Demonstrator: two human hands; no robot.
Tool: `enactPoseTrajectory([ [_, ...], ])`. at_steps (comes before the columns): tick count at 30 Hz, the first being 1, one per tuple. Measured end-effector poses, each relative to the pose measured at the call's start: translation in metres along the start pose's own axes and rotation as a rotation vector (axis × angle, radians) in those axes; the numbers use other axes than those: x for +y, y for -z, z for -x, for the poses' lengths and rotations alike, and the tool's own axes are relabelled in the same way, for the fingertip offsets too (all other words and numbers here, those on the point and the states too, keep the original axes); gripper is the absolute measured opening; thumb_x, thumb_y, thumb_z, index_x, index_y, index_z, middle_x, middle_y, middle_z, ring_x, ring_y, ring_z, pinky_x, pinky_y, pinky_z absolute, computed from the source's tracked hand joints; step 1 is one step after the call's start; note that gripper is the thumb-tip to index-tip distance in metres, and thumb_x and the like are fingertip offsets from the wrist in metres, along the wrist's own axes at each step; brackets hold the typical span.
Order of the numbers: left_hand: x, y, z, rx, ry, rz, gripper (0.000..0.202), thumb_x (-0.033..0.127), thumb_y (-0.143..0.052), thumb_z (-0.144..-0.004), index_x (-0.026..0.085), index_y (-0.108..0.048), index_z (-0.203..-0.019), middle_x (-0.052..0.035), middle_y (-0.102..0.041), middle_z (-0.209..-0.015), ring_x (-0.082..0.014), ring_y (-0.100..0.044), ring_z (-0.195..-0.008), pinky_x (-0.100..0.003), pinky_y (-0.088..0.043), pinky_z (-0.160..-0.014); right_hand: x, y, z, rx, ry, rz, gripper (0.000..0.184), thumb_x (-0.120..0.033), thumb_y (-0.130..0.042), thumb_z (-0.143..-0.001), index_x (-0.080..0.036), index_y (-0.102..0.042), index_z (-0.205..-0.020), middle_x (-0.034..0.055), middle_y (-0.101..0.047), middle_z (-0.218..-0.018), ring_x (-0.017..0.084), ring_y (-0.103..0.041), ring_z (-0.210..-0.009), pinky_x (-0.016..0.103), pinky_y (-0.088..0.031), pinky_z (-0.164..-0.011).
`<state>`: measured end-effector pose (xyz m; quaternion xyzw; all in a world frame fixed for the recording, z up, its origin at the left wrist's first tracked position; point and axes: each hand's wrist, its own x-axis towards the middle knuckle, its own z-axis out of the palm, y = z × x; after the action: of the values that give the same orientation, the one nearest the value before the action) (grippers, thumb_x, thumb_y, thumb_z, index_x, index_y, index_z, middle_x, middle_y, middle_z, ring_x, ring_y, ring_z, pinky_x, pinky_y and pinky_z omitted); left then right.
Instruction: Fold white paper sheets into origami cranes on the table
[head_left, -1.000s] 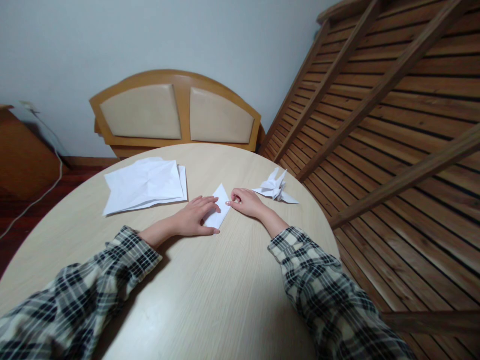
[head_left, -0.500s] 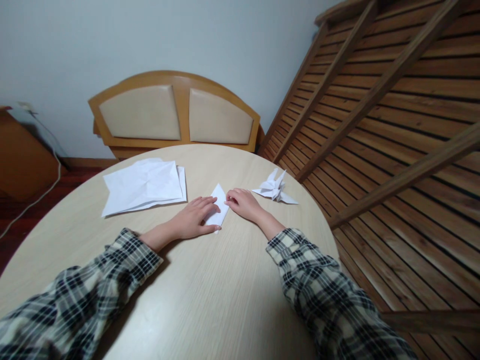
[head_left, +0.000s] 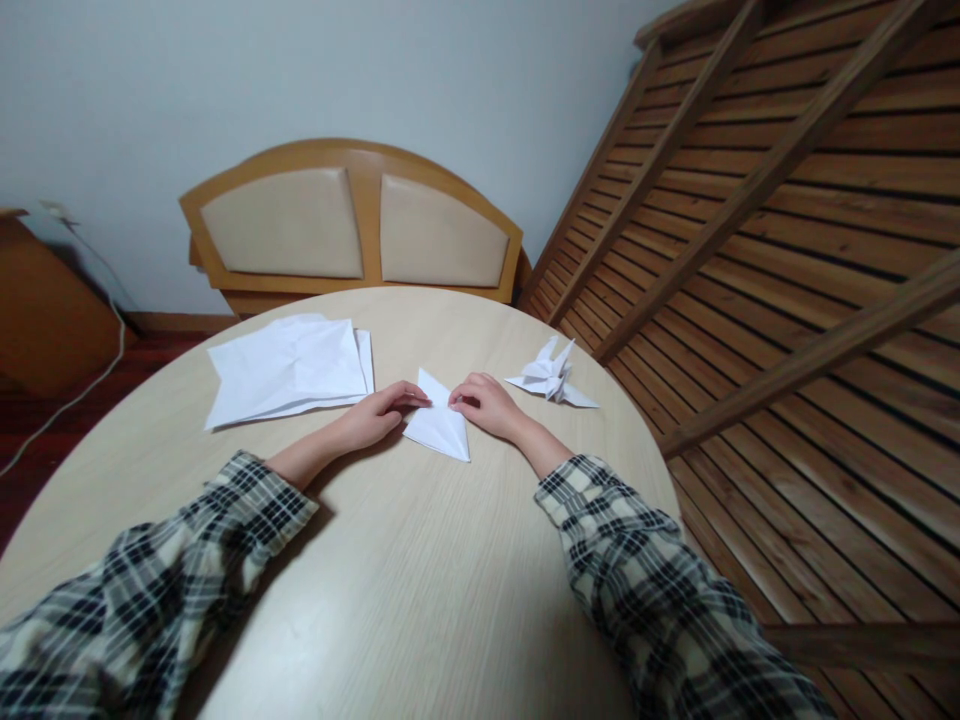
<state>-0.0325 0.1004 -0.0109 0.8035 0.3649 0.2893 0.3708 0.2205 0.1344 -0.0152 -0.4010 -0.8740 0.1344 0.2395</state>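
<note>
Folded white paper, flat on the round table: apparently mid-crease. Right hand, fingertips pinching its right edge; left hand, fingers at the opposite edge, grip unclear from where I stand. Another fold would call for aligned edges. Outward: paper figure, right; paper sheets, left.

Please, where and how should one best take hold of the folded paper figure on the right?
The folded paper figure is probably best pinched lightly at its bunched middle, coming from above, because its thin points spread outward and might bend.
</note>
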Motion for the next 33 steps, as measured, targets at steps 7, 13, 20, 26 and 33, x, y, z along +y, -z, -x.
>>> enactPoseTrajectory([
  [7, 0.0033, 0.0026, 0.0018, -0.020, -0.033, -0.113, 0.047, 0.011, -0.044, -0.071, 0.022, -0.061, -0.113, -0.0090, -0.068, -0.124, -0.0209, -0.062, -0.118, -0.044, -0.047, -0.105, 0.0024, -0.0001, -0.0001, 0.006, -0.003, -0.012, 0.008, -0.020, -0.065, -0.089, -0.022, -0.073, -0.090, 0.0021, -0.059, -0.084, 0.017, -0.055, -0.089, 0.033, -0.038, -0.090],
  [13, 0.0039, -0.0009, 0.0014, 0.023, -0.043, -0.166, 0.031, 0.020, -0.049, -0.082, 0.022, -0.065, -0.108, -0.0092, -0.070, -0.122, -0.0222, -0.064, -0.114, -0.045, -0.048, -0.102, 0.0032, -0.0005, -0.0003, 0.000, -0.010, -0.024, 0.008, -0.020, -0.065, -0.089, -0.022, -0.072, -0.091, 0.0023, -0.060, -0.085, 0.018, -0.055, -0.090, 0.033, -0.038, -0.090],
  [20, 0.0048, 0.0007, 0.0013, 0.021, -0.031, -0.145, 0.022, 0.025, -0.052, -0.085, 0.022, -0.068, -0.100, -0.0096, -0.071, -0.121, -0.0230, -0.065, -0.110, -0.046, -0.049, -0.101, 0.0033, -0.0010, -0.0009, 0.010, -0.011, -0.034, 0.008, -0.020, -0.065, -0.088, -0.022, -0.072, -0.090, 0.0021, -0.060, -0.086, 0.017, -0.055, -0.089, 0.033, -0.038, -0.089],
  [26, 0.0039, 0.0005, -0.0001, 0.022, -0.080, -0.193, 0.023, 0.037, -0.056, -0.090, 0.021, -0.071, -0.097, -0.0095, -0.071, -0.119, -0.0226, -0.064, -0.108, -0.044, -0.049, -0.100, 0.0009, 0.0004, -0.0008, 0.013, -0.013, -0.039, 0.008, -0.019, -0.065, -0.088, -0.021, -0.073, -0.090, 0.0022, -0.059, -0.084, 0.017, -0.055, -0.088, 0.032, -0.039, -0.088],
  [33, 0.0021, -0.0006, -0.0018, 0.022, -0.088, -0.254, 0.027, 0.041, -0.052, -0.094, 0.022, -0.070, -0.100, -0.0079, -0.072, -0.117, -0.0234, -0.062, -0.108, -0.044, -0.048, -0.099, 0.0010, 0.0008, -0.0014, 0.002, -0.007, -0.058, 0.007, -0.021, -0.067, -0.088, -0.022, -0.073, -0.091, 0.0022, -0.060, -0.086, 0.017, -0.055, -0.089, 0.032, -0.039, -0.089],
])
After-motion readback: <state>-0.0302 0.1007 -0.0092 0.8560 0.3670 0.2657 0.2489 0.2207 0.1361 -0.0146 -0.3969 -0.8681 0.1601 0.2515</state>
